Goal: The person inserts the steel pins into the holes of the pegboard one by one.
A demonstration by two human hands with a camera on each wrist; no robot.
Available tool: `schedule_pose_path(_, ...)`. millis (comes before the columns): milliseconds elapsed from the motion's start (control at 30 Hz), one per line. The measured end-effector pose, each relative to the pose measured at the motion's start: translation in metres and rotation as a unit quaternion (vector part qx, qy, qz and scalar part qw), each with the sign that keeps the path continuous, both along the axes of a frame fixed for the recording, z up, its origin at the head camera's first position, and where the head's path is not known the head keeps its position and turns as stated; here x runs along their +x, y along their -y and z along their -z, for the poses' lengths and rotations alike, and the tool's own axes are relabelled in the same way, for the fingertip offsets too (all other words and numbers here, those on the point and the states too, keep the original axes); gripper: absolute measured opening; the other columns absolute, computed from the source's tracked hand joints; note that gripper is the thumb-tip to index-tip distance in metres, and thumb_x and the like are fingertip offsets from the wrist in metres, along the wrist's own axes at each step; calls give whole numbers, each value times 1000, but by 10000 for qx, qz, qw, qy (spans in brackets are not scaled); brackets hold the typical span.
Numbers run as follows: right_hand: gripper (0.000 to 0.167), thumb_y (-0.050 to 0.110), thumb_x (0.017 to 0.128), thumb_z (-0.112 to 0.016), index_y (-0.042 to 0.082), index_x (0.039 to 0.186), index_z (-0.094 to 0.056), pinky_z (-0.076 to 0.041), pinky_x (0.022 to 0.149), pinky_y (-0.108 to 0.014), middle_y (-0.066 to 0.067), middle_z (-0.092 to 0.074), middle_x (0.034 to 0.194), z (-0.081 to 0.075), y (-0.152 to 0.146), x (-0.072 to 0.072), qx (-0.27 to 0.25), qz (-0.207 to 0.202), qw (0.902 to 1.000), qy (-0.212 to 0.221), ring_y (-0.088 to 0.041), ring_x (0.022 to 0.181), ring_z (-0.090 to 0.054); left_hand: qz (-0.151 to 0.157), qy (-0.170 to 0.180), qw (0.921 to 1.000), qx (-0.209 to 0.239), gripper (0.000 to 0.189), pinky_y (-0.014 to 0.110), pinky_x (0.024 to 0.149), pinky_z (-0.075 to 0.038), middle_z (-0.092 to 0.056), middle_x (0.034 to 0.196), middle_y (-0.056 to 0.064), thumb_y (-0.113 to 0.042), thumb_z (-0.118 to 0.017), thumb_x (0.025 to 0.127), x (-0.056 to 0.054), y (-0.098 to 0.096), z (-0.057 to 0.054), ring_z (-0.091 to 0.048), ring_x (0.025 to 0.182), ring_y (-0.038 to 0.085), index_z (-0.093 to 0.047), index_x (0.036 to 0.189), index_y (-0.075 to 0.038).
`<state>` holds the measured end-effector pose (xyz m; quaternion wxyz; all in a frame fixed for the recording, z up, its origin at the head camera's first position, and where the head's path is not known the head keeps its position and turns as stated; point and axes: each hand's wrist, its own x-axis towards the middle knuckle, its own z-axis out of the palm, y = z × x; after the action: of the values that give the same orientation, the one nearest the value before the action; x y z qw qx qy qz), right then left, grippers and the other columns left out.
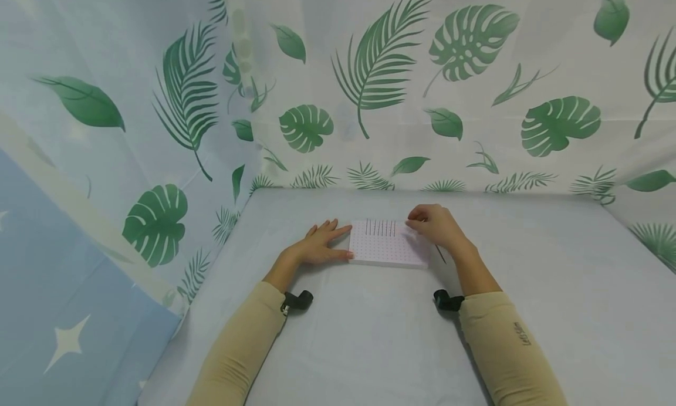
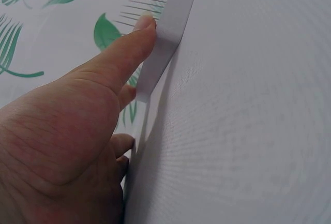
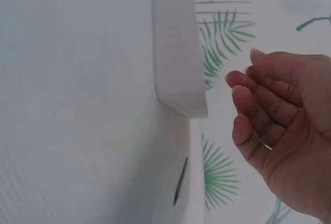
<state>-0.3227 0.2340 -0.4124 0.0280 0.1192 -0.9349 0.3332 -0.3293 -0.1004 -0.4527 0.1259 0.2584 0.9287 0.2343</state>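
In the head view a pale pegboard point(image 1: 388, 250) with rows of tiny holes lies on the table. Several thin dark pins point(image 1: 380, 227) stand in a row along its far part. My left hand point(image 1: 317, 246) steadies the board's left side, fingers spread and fairly straight; in the left wrist view the thumb point(image 2: 139, 38) touches the side wall. Over the board's right far corner hovers my right hand point(image 1: 435, 224). Its fingers point(image 3: 253, 100) are loosely bent, and nothing shows between them in the right wrist view. Beside the board's right edge lies one dark pin point(image 1: 440, 254).
A white cloth covers the table point(image 1: 369, 335). Behind it hangs a leaf-printed curtain point(image 1: 391, 130), and a blue star-printed cloth point(image 1: 68, 288) hangs at the left. Both forearms wear beige sleeves with black wrist cameras point(image 1: 298, 300).
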Motion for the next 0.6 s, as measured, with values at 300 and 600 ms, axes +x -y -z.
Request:
schedule_pose_path(300, 25, 16, 104, -63, 0, 121, -70, -58, 80, -41, -20, -75, 113, -6, -27, 3, -126, 123, 9998, 83, -28, 90, -71, 5, -18, 10000, -44, 88, 55, 131, 5, -9, 175, 14, -68, -63, 93, -1, 0, 2, -1, 164, 33, -28, 166, -32)
schedule_pose_path(600, 31, 17, 102, -65, -4, 124, -69, -53, 76, -32, -19, -74, 110, -10, -46, 5, -70, 8, 9959, 900, -26, 88, -67, 1, 13, 10000, -6, 89, 55, 131, 5, -9, 175, 14, -68, -63, 93, 0, 0, 0, -1, 164, 33, -28, 166, -32)
